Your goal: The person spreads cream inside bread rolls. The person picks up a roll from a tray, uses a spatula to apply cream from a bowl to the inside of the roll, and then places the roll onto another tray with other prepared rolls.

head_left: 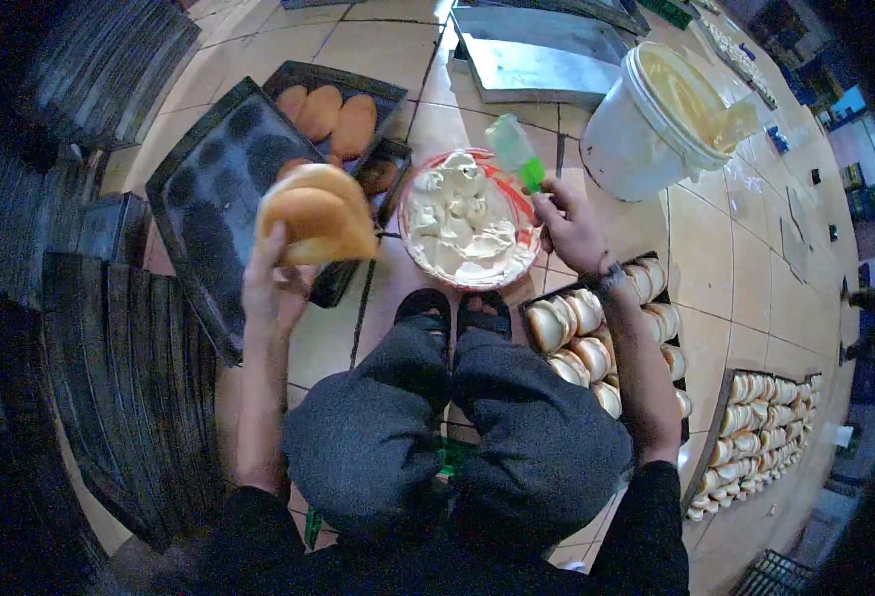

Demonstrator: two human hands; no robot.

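My left hand point(272, 283) holds up a golden-brown bun point(316, 211), slightly blurred, which looks split and folded. It is above a dark baking tray point(191, 204) on the left. In my right hand point(573, 228) is a spatula point(513, 151) with a green handle and a pale blade, gripped by the handle, blade pointing up and away. Between my hands, on the floor before my feet, stands a red bowl point(524, 207) full of whipped white cream point(462, 223). The spatula's blade is just past the bowl's far right edge. Several plain buns point(352, 127) lie in a tray behind the dark one.
Cream-filled buns point(588, 353) fill a tray beside my right knee; another full tray point(755, 437) lies farther right. A white bucket point(611, 139) with yellowish smears stands beyond my right hand. An metal tray point(547, 60) is at the back. Stacked dark trays point(139, 387) line the left.
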